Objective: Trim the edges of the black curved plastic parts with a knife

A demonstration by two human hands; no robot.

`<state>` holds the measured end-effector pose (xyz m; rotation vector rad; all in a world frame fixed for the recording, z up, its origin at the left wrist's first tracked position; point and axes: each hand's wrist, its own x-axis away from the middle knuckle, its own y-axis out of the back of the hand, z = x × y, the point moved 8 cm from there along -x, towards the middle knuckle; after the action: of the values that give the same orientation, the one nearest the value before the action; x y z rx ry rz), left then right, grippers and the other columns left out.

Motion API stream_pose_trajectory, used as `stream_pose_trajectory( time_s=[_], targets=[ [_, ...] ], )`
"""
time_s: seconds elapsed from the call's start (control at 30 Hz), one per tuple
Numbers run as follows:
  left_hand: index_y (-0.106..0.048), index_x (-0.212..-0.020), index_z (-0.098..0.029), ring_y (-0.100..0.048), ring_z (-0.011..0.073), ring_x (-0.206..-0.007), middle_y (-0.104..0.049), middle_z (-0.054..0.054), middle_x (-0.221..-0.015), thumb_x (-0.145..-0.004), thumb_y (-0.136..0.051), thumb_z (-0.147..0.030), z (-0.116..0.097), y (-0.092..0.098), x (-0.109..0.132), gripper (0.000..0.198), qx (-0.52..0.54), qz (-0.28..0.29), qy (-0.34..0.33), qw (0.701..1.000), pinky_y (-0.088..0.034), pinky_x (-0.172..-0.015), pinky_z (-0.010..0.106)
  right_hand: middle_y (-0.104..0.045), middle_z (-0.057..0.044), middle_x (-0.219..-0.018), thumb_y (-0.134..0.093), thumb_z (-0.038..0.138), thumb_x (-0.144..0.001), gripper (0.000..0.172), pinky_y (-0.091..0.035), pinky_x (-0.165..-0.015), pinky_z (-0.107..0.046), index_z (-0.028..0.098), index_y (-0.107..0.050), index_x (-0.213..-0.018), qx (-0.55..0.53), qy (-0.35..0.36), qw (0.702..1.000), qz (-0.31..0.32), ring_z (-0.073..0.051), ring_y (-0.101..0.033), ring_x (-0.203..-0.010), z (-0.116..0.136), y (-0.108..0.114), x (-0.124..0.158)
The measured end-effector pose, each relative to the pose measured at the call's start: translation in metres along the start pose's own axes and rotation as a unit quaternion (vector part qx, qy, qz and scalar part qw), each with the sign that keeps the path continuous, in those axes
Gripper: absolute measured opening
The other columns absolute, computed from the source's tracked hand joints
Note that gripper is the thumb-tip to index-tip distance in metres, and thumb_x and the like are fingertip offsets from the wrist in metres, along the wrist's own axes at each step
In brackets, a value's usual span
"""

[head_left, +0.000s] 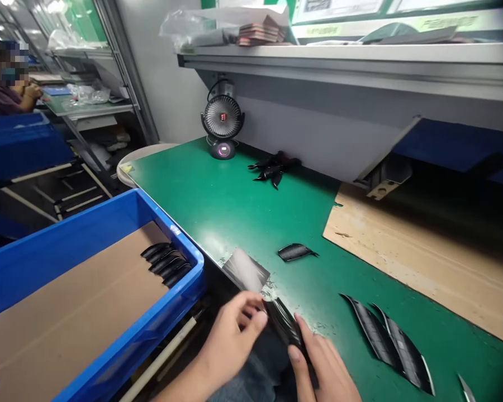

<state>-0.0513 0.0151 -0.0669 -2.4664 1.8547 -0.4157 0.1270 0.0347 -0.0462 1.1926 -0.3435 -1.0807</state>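
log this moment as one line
left hand: at far end of black curved part; right hand: holding the part; blue bin: dark parts inside; green table: loose parts, small fan

The slender black piece (280,318) is glossy and streaked lengthwise. It slants in the right hand (324,363), near the bench's (184,184) edge.
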Motion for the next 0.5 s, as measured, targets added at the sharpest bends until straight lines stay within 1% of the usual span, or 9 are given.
stream_pose_trajectory(
  time_s=[0.03,0.1,0.13,0.17,0.2,0.27,0.37,0.43,0.5],
  targets=[
    [-0.062,-0.11,-0.019,-0.061,0.018,-0.09,-0.064,0.009,-0.101,-0.087,-0.065,-0.039,-0.008,0.023,-0.004,0.031,-0.055,-0.06,-0.036,0.996,-0.047,-0.075,0.025,-0.067,-0.009,-0.09,-0.046,0.042,-0.099,0.049,-0.055,-0.064,-0.032,0.018,-0.045,-0.142,0.038,0.022,0.999,0.005,-0.025,-0.064,-0.079,0.004,-0.004,-0.012],
    [-0.061,-0.109,-0.02,-0.06,0.0178,-0.092,-0.063,0.008,-0.101,-0.09,-0.06,-0.037,-0.028,0.064,-0.015,0.025,-0.135,-0.176,-0.106,0.969,-0.047,-0.078,0.026,-0.064,-0.009,-0.082,-0.042,0.042,-0.1,0.047,-0.052,-0.062,-0.036,0.013,-0.051,-0.136,0.092,0.044,0.994,0.026,-0.026,-0.061,-0.076,0.012,-0.013,-0.042],
    [-0.06,-0.105,-0.02,-0.06,0.0175,-0.089,-0.063,0.007,-0.097,-0.091,-0.056,-0.037,-0.038,0.079,-0.025,0.022,-0.159,-0.216,-0.134,0.954,-0.047,-0.077,0.025,-0.064,-0.009,-0.082,-0.039,0.04,-0.101,0.045,-0.051,-0.063,-0.037,0.012,-0.053,-0.134,0.103,0.045,0.993,0.044,-0.027,-0.06,-0.078,0.015,-0.018,-0.057],
    [-0.058,-0.102,-0.019,-0.06,0.0172,-0.089,-0.062,0.006,-0.096,-0.092,-0.053,-0.036,-0.047,0.089,-0.038,0.02,-0.176,-0.241,-0.153,0.942,-0.046,-0.077,0.025,-0.065,-0.01,-0.084,-0.036,0.038,-0.102,0.044,-0.051,-0.065,-0.037,0.012,-0.055,-0.132,0.102,0.048,0.991,0.068,-0.028,-0.06,-0.082,0.018,-0.022,-0.071],
    [-0.057,-0.101,-0.019,-0.06,0.0172,-0.09,-0.062,0.006,-0.096,-0.093,-0.051,-0.035,-0.054,0.097,-0.054,0.019,-0.188,-0.254,-0.165,0.934,-0.046,-0.077,0.025,-0.067,-0.01,-0.088,-0.035,0.036,-0.102,0.043,-0.051,-0.068,-0.036,0.013,-0.055,-0.132,0.093,0.053,0.99,0.095,-0.027,-0.061,-0.086,0.021,-0.026,-0.084],
    [-0.056,-0.101,-0.019,-0.059,0.0178,-0.093,-0.062,0.006,-0.098,-0.093,-0.049,-0.03,-0.066,0.102,-0.091,0.015,-0.218,-0.254,-0.173,0.926,-0.045,-0.08,0.026,-0.068,-0.009,-0.097,-0.035,0.034,-0.103,0.04,-0.052,-0.075,-0.034,0.016,-0.056,-0.131,0.078,0.074,0.985,0.138,-0.024,-0.062,-0.092,0.025,-0.029,-0.101],
    [-0.057,-0.1,-0.019,-0.06,0.021,-0.091,-0.063,0.007,-0.092,-0.09,-0.052,-0.021,-0.073,0.102,-0.136,0.012,-0.289,-0.249,-0.155,0.911,-0.043,-0.084,0.031,-0.07,-0.007,-0.097,-0.037,0.035,-0.103,0.038,-0.052,-0.073,-0.03,0.017,-0.06,-0.128,0.069,0.11,0.975,0.178,-0.02,-0.064,-0.088,0.03,-0.026,-0.111],
    [-0.058,-0.097,-0.02,-0.06,0.0235,-0.092,-0.064,0.008,-0.091,-0.089,-0.051,-0.019,-0.073,0.103,-0.152,0.011,-0.328,-0.255,-0.137,0.899,-0.043,-0.084,0.034,-0.07,-0.008,-0.094,-0.036,0.035,-0.103,0.039,-0.052,-0.072,-0.03,0.015,-0.06,-0.127,0.069,0.124,0.972,0.188,-0.02,-0.064,-0.085,0.033,-0.026,-0.113],
    [-0.058,-0.096,-0.022,-0.06,0.0245,-0.091,-0.065,0.007,-0.091,-0.09,-0.05,-0.019,-0.07,0.104,-0.156,0.011,-0.355,-0.264,-0.123,0.888,-0.042,-0.082,0.034,-0.069,-0.009,-0.095,-0.035,0.035,-0.103,0.04,-0.051,-0.075,-0.032,0.015,-0.058,-0.13,0.071,0.133,0.971,0.187,-0.021,-0.063,-0.088,0.038,-0.031,-0.115]
  ],
)
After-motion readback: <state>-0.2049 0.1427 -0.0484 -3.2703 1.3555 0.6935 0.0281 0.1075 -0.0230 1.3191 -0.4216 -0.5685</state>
